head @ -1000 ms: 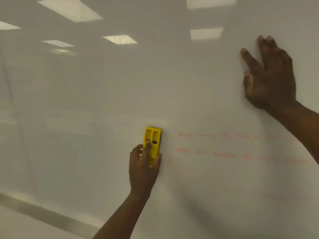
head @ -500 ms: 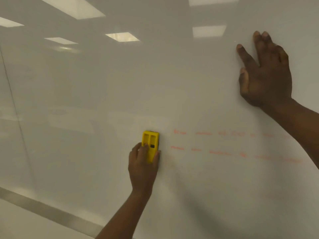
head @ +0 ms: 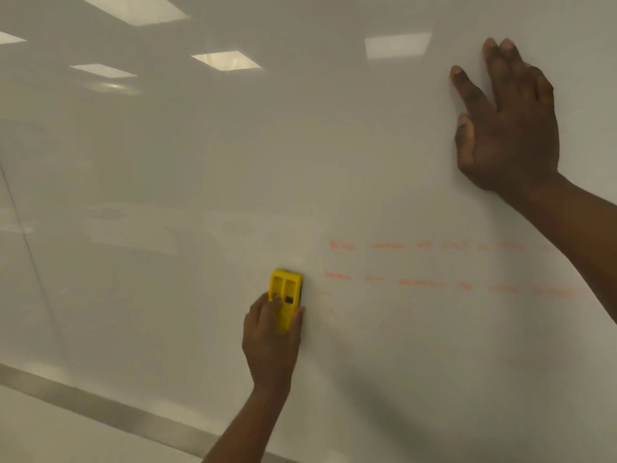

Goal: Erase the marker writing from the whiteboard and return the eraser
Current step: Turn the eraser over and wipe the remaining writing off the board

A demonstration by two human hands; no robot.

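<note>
Left hand (head: pixel 272 342) grips the eraser (head: pixel 284 299), upright against the board (head: pixel 200 168). The writing (head: pixel 444 265) runs crosswise just to its right. Right hand (head: pixel 510 128), fingers straight, rests flat on the board above, well apart.

Left hand (head: pixel 272 339) low at 6 o'clock, fingers curled in a grip, forearm rising from below. Right hand (head: pixel 510 128) at 2 o'clock, fingers straight, spread.
</note>
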